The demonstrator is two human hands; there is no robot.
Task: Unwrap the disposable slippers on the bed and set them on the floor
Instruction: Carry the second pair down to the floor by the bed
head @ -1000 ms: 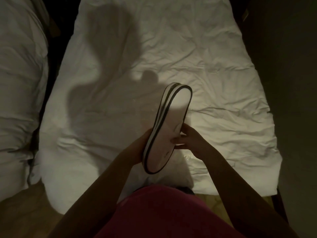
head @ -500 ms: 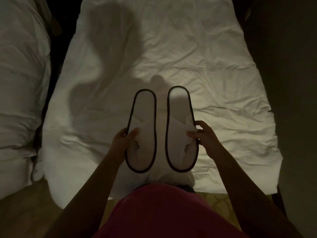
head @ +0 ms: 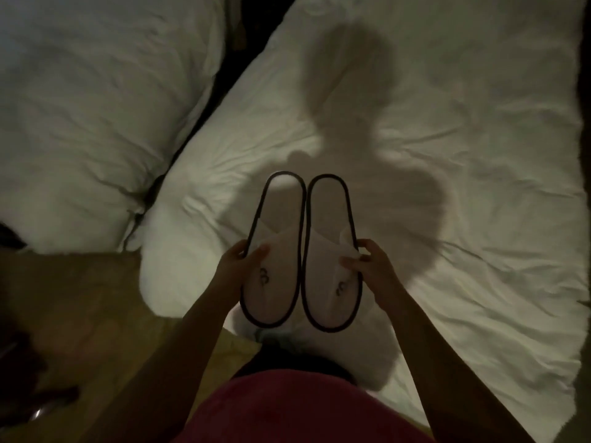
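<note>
Both slippers are up in the air, side by side, held over the near edge of the bed. The left hand [head: 235,266] pinches the outer rim of the left white cloth slipper with dark piping [head: 271,251], thumb lying across the toe cover and the fingers curled behind the edge. The right hand [head: 372,270] does the same on the right white cloth slipper with dark piping [head: 331,254] — thumb on top of the toe band, fingers wrapped round the outer rim. The two slippers touch along their inner edges, heels pointing away from the person, toe covers nearest the body, each with a small dark logo on it. No wrapping shows on either one.

Beneath them spreads the rumpled white duvet of the bed [head: 447,187], and on it falls a big soft shadow [head: 348,100] of the person and the raised arms. A second white-covered bed [head: 89,107] sits to the left, a dark gap between the two. Lower left, the tan floor [head: 80,308] is in view — dim, with something dark at the far corner that I cannot make out. At the bottom, a dark red garment [head: 287,410].
</note>
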